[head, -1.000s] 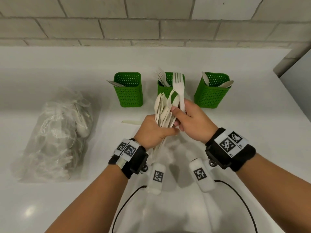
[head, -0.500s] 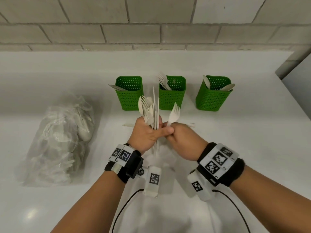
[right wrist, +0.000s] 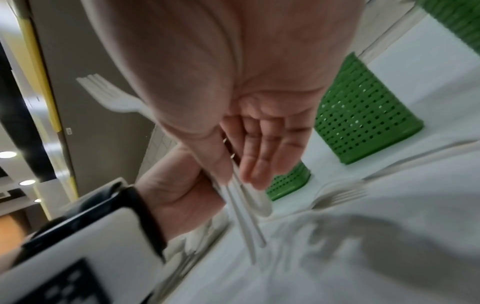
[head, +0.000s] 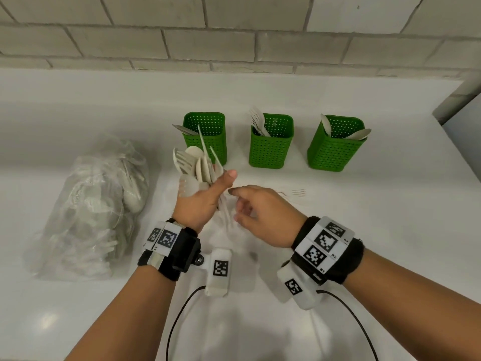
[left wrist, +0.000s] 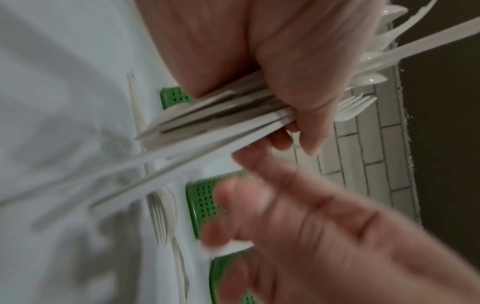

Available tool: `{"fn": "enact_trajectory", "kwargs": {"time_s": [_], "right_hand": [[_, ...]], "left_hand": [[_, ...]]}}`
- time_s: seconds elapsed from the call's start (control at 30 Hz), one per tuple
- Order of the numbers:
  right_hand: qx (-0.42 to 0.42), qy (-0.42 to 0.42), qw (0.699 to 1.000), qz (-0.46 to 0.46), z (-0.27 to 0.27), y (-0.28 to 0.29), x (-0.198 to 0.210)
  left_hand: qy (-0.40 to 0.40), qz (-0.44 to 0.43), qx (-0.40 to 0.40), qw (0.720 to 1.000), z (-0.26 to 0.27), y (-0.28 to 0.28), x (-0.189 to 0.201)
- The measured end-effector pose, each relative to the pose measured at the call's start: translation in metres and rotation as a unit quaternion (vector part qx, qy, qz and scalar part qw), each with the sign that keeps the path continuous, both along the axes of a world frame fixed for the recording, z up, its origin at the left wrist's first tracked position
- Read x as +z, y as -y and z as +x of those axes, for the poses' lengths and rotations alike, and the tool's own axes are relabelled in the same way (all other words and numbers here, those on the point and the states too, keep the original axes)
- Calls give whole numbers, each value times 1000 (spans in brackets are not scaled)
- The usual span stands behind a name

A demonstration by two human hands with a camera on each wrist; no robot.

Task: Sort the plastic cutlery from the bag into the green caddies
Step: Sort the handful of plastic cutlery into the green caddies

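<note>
The right hand has let go of the white plastic fork it pinched 0.5 s ago; its fingers are now loosely spread and hold nothing, hovering just right of the left hand. That fork now lies flat on the white surface, near the middle green perforated caddy rather than in it, so it probably needs picking up again. The left hand grips the mixed bundle of pale plastic cutlery upright by the handles, thumb raised, now tipped further left than before. Farther out, the left green caddy and right green caddy each hold a few pieces, and the clear plastic bag of cutlery sits at the left, unmoved
</note>
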State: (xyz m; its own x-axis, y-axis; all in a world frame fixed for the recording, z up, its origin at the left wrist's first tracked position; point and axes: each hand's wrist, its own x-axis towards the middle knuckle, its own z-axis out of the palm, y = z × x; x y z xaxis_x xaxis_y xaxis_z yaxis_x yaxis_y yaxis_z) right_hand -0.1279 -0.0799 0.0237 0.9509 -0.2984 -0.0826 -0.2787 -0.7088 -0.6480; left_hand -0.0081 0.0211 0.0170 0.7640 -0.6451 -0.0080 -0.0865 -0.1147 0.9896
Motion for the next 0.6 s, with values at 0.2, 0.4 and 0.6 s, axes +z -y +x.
{"fn": "enact_trajectory", "kwargs": {"time_s": [0.2,0.4,0.6], "right_hand": [[-78,-172,942,-279,-5,49,-21],[-59,-203,919,-332,-7,67,-33],[-61,-198,910,-360,-23,83,-18]], "left_hand": [[-36,42,-100,993,13,-13,-21],[-104,-5,-113,988,13,-8,-24],[-221,-89,-79,968,24,-7,-15]]}}
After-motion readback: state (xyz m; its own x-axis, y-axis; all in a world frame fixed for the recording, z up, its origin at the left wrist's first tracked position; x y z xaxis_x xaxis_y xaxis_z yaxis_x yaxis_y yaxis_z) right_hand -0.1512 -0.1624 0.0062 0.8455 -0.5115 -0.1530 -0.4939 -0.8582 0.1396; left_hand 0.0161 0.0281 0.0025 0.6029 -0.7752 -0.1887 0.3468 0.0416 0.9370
